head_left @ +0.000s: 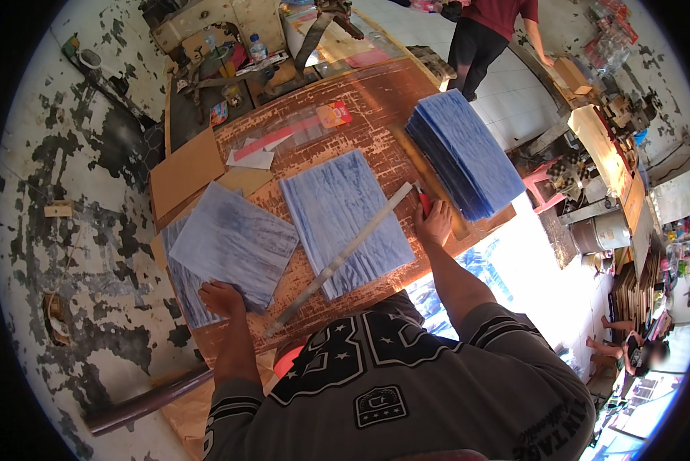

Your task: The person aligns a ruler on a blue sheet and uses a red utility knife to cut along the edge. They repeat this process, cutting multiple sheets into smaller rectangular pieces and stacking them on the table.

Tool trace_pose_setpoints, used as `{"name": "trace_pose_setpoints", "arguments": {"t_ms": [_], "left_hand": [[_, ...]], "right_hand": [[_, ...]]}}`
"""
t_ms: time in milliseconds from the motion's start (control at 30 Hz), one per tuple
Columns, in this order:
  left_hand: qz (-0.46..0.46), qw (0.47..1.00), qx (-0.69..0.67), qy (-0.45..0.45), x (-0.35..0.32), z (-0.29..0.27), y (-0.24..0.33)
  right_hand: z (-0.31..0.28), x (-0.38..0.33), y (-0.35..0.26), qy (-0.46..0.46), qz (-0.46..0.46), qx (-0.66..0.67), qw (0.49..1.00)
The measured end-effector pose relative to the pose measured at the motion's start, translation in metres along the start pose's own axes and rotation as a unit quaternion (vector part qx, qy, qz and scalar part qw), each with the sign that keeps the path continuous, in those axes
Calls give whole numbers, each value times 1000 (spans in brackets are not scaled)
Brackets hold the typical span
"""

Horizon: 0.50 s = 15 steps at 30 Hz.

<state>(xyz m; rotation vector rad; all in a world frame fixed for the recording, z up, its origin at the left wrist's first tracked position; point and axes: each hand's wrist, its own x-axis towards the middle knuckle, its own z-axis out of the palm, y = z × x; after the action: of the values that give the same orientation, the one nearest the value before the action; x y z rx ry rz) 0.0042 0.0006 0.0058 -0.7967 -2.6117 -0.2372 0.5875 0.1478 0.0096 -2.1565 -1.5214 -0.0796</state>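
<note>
My left hand [222, 299] is at the near edge of a stack of bluish plastic sheets [235, 244], fingers curled onto that edge. This stack lies turned at an angle over more blue sheets [187, 292] on the left of the table. My right hand [435, 223] is closed around a red-handled cutter [425, 202], its tip towards the ruler's far end. A long metal ruler [337, 265] lies slantwise across a second stack of blue sheets [343, 203] in the middle. Beyond the right hand stands a thick pile of blue sheets [468, 146].
The worn brown table [375, 100] carries a cardboard piece [185, 173] at far left and clear plastic packaging [291, 134] at the back. A cluttered bench [260, 96] stands behind it. Beyond, a person in a maroon shirt [492, 17] stands on the tiled floor.
</note>
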Motion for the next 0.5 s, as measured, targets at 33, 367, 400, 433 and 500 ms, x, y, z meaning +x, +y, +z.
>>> {"name": "trace_pose_setpoints", "arguments": {"t_ms": [33, 367, 400, 433, 500], "left_hand": [[1, 1000, -4, 3, 0, -1, 0], [15, 999, 2, 29, -1, 6, -6], [15, 999, 1, 28, -1, 6, -4], [15, 1000, 0, 27, -2, 6, -3], [14, 1000, -2, 26, -2, 6, -2]], "right_hand": [[1, 0, 0, 0, 0, 0, 1000], [3, -1, 1, -16, 6, 3, 1000], [4, -1, 2, -12, 5, 1, 1000], [5, -1, 3, -9, 4, -1, 1000], [4, -1, 4, -11, 5, -3, 1000]]}}
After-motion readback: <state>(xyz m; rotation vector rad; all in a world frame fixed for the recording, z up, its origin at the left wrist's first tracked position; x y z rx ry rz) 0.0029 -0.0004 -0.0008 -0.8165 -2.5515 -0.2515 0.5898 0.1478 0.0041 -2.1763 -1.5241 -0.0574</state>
